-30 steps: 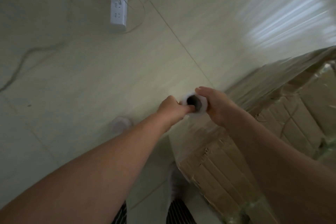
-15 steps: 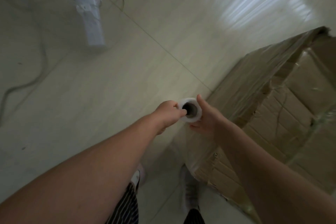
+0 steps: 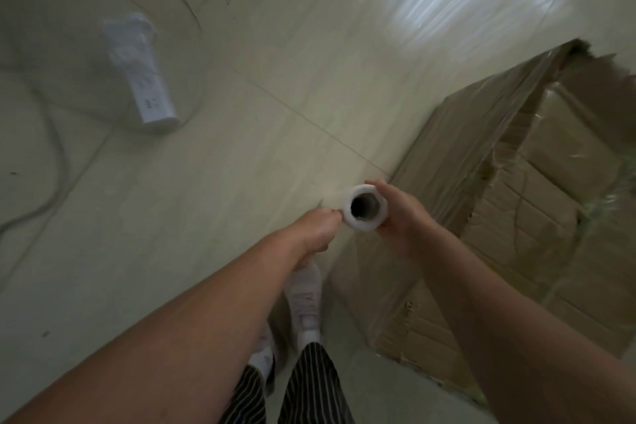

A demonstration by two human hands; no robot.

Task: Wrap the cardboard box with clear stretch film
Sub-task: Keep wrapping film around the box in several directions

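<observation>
- A person looks down at 2 bare hands holding a stretch film roll (image 3: 364,208) end-on, its dark hollow core facing the camera. It is just left of a large cardboard box (image 3: 537,217) standing on the floor (image 3: 241,155).
- The right hand (image 3: 404,217) curls round the roll's right side.
- The left hand (image 3: 318,231), fingers curled, meets the roll's left rim. It appears to pinch it, though blur hides the fingertips.
- Clear film (image 3: 457,155) shines on the box's left face.
- The roll is probably light and stiff. The film is likely thin, clingy and stretchy, and could tear on box corners.
- It is best held at both core ends so the roll can spin.
- A white power strip (image 3: 148,93) lies far left.
</observation>
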